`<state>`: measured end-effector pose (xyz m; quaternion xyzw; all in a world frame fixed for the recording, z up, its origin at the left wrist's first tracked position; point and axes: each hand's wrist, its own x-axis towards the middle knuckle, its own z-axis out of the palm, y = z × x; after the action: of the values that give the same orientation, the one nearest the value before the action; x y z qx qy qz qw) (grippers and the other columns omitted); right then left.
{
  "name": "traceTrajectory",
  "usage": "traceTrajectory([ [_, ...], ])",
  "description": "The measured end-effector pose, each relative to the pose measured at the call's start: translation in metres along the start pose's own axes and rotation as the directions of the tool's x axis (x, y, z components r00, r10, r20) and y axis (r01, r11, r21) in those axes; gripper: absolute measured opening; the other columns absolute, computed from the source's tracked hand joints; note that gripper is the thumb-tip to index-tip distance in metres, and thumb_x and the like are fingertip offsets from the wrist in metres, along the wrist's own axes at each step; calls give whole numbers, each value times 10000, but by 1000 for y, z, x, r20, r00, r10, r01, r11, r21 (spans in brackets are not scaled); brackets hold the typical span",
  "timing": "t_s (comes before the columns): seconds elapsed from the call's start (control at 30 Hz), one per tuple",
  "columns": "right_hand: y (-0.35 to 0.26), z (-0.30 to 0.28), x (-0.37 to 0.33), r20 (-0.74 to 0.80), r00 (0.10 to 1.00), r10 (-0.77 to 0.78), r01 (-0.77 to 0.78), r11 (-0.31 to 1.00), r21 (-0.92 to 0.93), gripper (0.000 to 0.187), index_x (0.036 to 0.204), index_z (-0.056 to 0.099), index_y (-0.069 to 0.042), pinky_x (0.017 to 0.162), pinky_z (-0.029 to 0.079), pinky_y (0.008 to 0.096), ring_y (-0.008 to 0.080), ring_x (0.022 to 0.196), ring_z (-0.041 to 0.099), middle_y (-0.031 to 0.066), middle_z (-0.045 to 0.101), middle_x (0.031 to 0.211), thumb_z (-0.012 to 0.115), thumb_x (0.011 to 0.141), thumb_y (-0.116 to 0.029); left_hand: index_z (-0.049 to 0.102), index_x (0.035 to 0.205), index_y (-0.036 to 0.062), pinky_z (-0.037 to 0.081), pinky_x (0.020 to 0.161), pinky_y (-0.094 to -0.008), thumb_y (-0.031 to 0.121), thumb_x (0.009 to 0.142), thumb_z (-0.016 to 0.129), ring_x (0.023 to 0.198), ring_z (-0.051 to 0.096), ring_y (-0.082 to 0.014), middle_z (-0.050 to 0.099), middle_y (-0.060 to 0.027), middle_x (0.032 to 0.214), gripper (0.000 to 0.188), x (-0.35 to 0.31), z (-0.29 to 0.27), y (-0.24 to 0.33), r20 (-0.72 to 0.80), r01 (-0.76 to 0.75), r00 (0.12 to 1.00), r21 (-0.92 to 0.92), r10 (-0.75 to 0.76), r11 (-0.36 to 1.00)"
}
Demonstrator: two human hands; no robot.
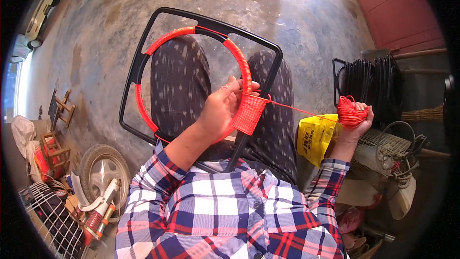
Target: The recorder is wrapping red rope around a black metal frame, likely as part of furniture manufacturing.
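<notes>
A black square frame with a round inner ring [274, 74] rests tilted across my lap. Red-orange cord [247, 114] is wound tightly round much of the ring, and a wide wrapped band joins ring and outer bar on the right. My left hand [221, 108] reaches through the ring and grips it beside that band, fingers curled behind the wrapped part. Out to the right, my right hand [365, 117] is closed round a bundle of the same cord [352, 112]. One taut strand [299, 109] runs from the band to the bundle.
Several stacked black frames [366, 79] stand at the right. Near them are a yellow bag [315, 139] and a rolled mesh [383, 146]. On the left lie a wheel [104, 169], a white wire rack [50, 220] and a small wooden stool [55, 151].
</notes>
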<state>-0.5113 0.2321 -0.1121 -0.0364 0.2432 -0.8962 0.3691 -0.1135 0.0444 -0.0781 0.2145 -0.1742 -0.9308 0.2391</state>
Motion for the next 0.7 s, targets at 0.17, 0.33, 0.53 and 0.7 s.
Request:
traceTrajectory([
  [0.17, 73, 64, -50, 41, 952, 303, -255, 860, -442, 145, 919, 623, -33, 636, 454, 290, 113, 601, 489, -7, 488, 654, 600, 884, -171, 538, 1263, -60, 464, 1004, -376, 434, 1051, 300, 1086, 612, -231, 634, -149, 1153, 588, 1, -1, 0, -42, -25, 999, 48, 27, 999],
  [0.33, 150, 129, -96, 79, 851, 519, -53, 235, -971, 391, 1155, 648, 22, 633, 464, 238, 66, 679, 545, -22, 578, 719, 715, 782, -79, 532, 1255, -59, 463, 1007, -388, 322, 1008, 345, 1105, 605, -250, 625, -163, 1173, 490, 0, 2, 0, -60, -6, 998, 35, 8, 999],
  [0.53, 148, 111, -81, 24, 835, 550, -187, 323, -928, 147, 827, 597, -43, 587, 444, 245, 82, 625, 554, -7, 597, 703, 732, 799, -93, 518, 1253, -59, 472, 1009, -402, 121, 833, 397, 1119, 607, -270, 610, -176, 1208, 473, -1, -6, 0, -10, -9, 1000, 7, 9, 1000],
  [0.7, 150, 100, -84, 27, 886, 462, -209, 451, -868, 167, 752, 558, -66, 541, 422, 254, 87, 573, 534, -6, 583, 659, 699, 839, -95, 515, 1253, -67, 477, 1017, -444, 81, 820, 395, 1125, 616, -316, 611, -200, 1205, 473, 1, -9, -1, 23, 25, 999, -13, -24, 1000],
])
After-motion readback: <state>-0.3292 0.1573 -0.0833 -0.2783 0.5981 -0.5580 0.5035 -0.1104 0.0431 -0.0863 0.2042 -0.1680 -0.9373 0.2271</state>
